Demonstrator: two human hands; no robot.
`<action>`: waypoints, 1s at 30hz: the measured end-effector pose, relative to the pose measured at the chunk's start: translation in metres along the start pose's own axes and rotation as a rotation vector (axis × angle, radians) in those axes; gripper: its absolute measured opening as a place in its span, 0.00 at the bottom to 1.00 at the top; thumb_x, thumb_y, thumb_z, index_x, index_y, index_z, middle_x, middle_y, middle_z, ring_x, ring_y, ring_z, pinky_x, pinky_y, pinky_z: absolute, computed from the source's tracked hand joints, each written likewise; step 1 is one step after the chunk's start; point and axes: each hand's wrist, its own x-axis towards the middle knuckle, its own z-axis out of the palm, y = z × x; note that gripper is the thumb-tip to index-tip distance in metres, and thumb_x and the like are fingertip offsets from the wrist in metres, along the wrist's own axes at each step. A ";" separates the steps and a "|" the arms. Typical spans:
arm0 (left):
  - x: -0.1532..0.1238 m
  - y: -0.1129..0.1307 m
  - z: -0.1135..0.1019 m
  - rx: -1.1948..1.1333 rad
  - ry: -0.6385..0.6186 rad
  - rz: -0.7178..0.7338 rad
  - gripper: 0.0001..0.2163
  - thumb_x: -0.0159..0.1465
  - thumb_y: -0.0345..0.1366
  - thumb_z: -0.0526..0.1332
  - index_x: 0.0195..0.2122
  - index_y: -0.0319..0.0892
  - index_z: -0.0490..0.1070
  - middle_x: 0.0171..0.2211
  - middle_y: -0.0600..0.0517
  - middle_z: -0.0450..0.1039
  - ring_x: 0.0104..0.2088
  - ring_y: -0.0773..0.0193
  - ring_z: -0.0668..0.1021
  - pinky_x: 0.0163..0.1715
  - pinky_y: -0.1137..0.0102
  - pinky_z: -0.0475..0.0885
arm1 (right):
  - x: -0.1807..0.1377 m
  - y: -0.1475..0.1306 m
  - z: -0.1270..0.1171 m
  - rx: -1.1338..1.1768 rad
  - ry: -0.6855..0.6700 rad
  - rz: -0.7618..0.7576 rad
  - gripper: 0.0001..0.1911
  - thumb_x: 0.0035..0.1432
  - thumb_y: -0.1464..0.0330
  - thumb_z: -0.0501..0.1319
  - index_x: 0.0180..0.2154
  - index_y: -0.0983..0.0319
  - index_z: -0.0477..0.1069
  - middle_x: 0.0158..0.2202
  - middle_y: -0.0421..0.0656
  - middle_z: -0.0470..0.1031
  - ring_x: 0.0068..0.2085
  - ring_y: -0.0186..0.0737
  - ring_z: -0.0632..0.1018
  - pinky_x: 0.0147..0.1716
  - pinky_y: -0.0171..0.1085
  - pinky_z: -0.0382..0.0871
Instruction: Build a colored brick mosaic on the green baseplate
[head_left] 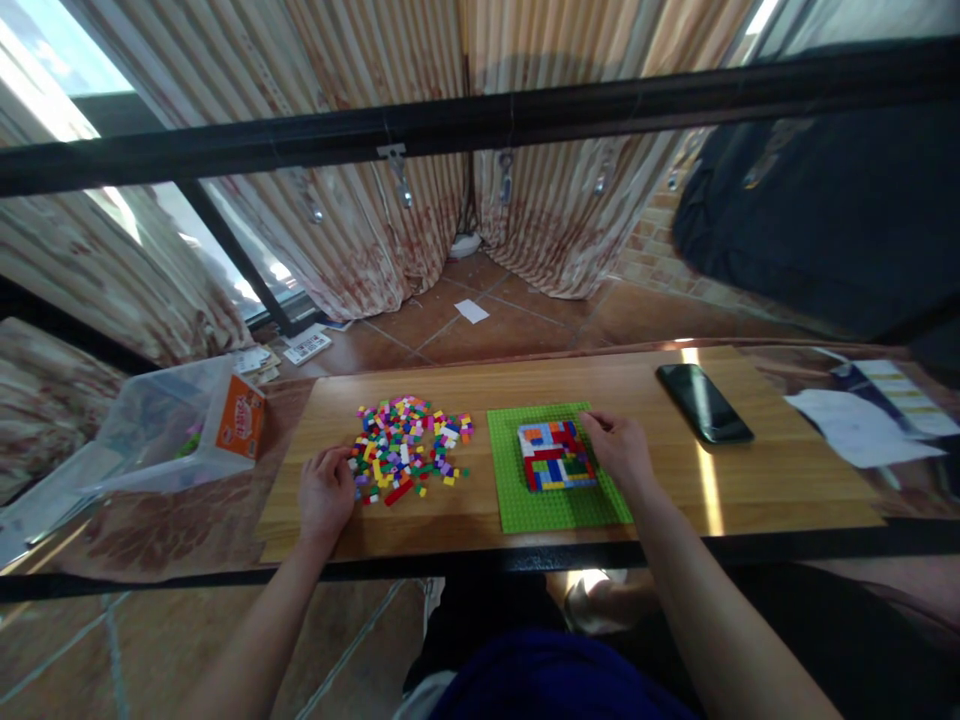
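Note:
A green baseplate point(555, 505) lies on the wooden table point(750, 480) in front of me, with a square patch of coloured bricks point(556, 455) built on it. My right hand point(621, 448) rests at the right edge of that patch, fingers curled against the bricks. A loose pile of small coloured bricks point(405, 445) is spread to the left of the plate. My left hand point(326, 492) sits at the pile's left edge, fingers bent and touching the nearest bricks. What either hand pinches, if anything, is too small to make out.
A black phone point(703, 402) lies right of the plate, with papers point(862, 425) further right. A clear plastic box point(169, 425) with an orange label stands off the table's left end. A black bar point(480, 120) crosses above; curtains hang behind.

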 end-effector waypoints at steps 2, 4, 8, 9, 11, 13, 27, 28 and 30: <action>0.000 0.000 0.000 -0.004 -0.006 -0.009 0.11 0.62 0.33 0.50 0.34 0.41 0.72 0.37 0.43 0.78 0.42 0.52 0.77 0.46 0.57 0.71 | 0.002 -0.001 0.003 0.004 -0.020 0.007 0.21 0.55 0.56 0.57 0.37 0.63 0.81 0.33 0.48 0.82 0.34 0.46 0.80 0.35 0.41 0.71; 0.000 0.001 0.000 0.000 -0.013 -0.025 0.11 0.62 0.33 0.50 0.34 0.42 0.72 0.37 0.44 0.78 0.42 0.52 0.77 0.46 0.57 0.71 | 0.002 -0.003 0.006 -0.006 -0.026 -0.002 0.20 0.55 0.56 0.57 0.36 0.63 0.81 0.34 0.48 0.82 0.34 0.46 0.80 0.35 0.40 0.71; 0.000 0.002 -0.001 -0.001 -0.013 -0.037 0.11 0.62 0.33 0.50 0.35 0.42 0.73 0.37 0.44 0.77 0.41 0.52 0.76 0.46 0.58 0.71 | -0.001 -0.003 0.010 -0.026 -0.026 -0.029 0.21 0.55 0.55 0.57 0.37 0.62 0.81 0.34 0.47 0.82 0.34 0.45 0.80 0.36 0.40 0.71; -0.001 0.002 -0.001 -0.004 -0.013 -0.035 0.11 0.62 0.33 0.50 0.35 0.42 0.73 0.37 0.44 0.77 0.41 0.52 0.76 0.46 0.58 0.71 | -0.002 -0.002 0.010 -0.022 -0.034 -0.033 0.22 0.56 0.55 0.56 0.37 0.62 0.81 0.33 0.47 0.82 0.34 0.45 0.80 0.35 0.40 0.71; -0.001 0.002 -0.001 -0.004 -0.012 -0.033 0.11 0.62 0.33 0.50 0.35 0.42 0.73 0.37 0.44 0.77 0.41 0.52 0.76 0.46 0.58 0.71 | -0.003 -0.001 0.010 -0.013 -0.045 -0.036 0.22 0.56 0.54 0.56 0.37 0.62 0.81 0.33 0.47 0.82 0.34 0.45 0.80 0.34 0.39 0.70; -0.001 0.002 0.000 0.002 -0.013 -0.033 0.11 0.62 0.33 0.50 0.35 0.42 0.73 0.37 0.44 0.77 0.42 0.52 0.76 0.46 0.58 0.71 | -0.005 0.000 0.010 -0.013 -0.038 -0.039 0.21 0.56 0.55 0.57 0.37 0.62 0.81 0.33 0.46 0.82 0.34 0.45 0.79 0.34 0.38 0.69; -0.001 0.003 0.003 -0.025 -0.010 -0.048 0.12 0.62 0.31 0.49 0.34 0.41 0.73 0.36 0.43 0.77 0.42 0.52 0.76 0.47 0.57 0.70 | -0.009 -0.002 0.009 -0.014 -0.058 -0.111 0.23 0.59 0.54 0.54 0.35 0.63 0.80 0.31 0.45 0.79 0.34 0.42 0.77 0.34 0.37 0.67; -0.001 0.003 0.003 -0.023 -0.008 -0.051 0.12 0.62 0.31 0.49 0.34 0.41 0.73 0.36 0.43 0.77 0.42 0.52 0.76 0.47 0.57 0.70 | -0.008 0.000 0.006 0.034 -0.055 -0.099 0.25 0.60 0.52 0.53 0.36 0.64 0.80 0.31 0.46 0.79 0.33 0.41 0.77 0.33 0.36 0.67; -0.001 0.003 0.003 -0.015 -0.013 -0.056 0.12 0.62 0.31 0.49 0.34 0.41 0.73 0.37 0.43 0.77 0.42 0.52 0.76 0.47 0.57 0.70 | -0.007 0.002 0.001 0.140 0.010 -0.060 0.28 0.60 0.50 0.52 0.38 0.66 0.79 0.31 0.47 0.79 0.32 0.41 0.76 0.30 0.35 0.67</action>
